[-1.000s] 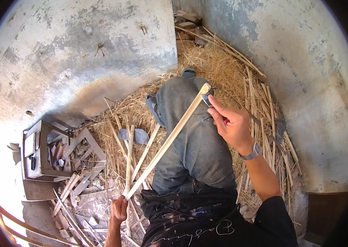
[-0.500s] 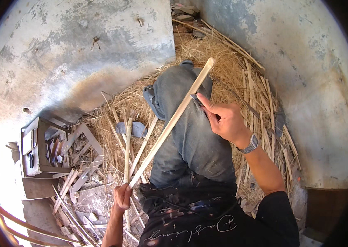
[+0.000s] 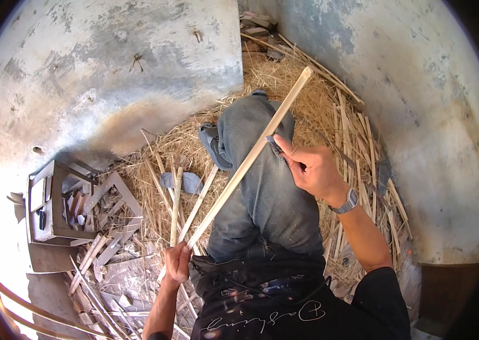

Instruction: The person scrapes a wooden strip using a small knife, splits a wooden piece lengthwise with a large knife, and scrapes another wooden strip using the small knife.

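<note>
Black shirt [image 3: 233, 309] down at six o'clock, white looping script [image 3: 311, 310] and small coloured patches [image 3: 273, 285] across it! Dusty, faded grey-blue trousers [image 3: 284, 198] dead centre, grey link-band watch [image 3: 347, 203] towards four, short black sleeve [image 3: 382, 297] nearer five!

One long pale strip [image 3: 248, 161] has one left hand [image 3: 177, 262] at its near end and one right hand [image 3: 317, 173], one wristwatch [image 3: 352, 198] and one small dark tool [image 3: 274, 145] to its right; to its left, one boxy frame [image 3: 58, 195] and one flat blue-grey piece [image 3: 190, 182].
</note>
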`<state>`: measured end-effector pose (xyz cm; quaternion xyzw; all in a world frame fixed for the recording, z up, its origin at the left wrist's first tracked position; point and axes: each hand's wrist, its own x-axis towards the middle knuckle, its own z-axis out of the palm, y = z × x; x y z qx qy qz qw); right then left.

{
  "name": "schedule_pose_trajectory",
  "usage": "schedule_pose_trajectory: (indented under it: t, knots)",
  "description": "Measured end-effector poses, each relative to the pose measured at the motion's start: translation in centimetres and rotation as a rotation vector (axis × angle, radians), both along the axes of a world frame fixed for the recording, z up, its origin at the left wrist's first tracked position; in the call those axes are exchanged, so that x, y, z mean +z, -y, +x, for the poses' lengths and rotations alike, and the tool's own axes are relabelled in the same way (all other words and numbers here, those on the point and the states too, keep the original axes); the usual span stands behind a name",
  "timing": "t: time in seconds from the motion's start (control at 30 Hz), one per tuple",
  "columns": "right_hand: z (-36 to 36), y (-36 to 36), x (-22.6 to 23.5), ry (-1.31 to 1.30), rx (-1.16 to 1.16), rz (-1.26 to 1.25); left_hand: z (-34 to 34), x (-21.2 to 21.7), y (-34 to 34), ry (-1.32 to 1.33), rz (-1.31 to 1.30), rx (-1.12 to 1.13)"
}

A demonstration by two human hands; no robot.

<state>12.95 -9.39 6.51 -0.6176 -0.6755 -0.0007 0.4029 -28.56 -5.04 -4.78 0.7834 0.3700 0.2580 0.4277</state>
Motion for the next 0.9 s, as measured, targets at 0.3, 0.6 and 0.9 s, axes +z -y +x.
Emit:
schedule_pose_trajectory:
  t: [0.3,0.6,0.9]
  knots:
    - [-0.2,-0.2,0.5,0.074,0.022,-0.034,6.1,2.6,-0.7,0.059,-0.019,0.003]
    - [-1.0,-0.1,1.3,0.046,0.071,-0.105,13.9,6.5,-1.7,0.104,-0.055,0.029]
    - [-2.4,0.8,4.2,-0.233,0.116,0.003,16.9,8.6,-3.4,0.158,-0.002,0.093]
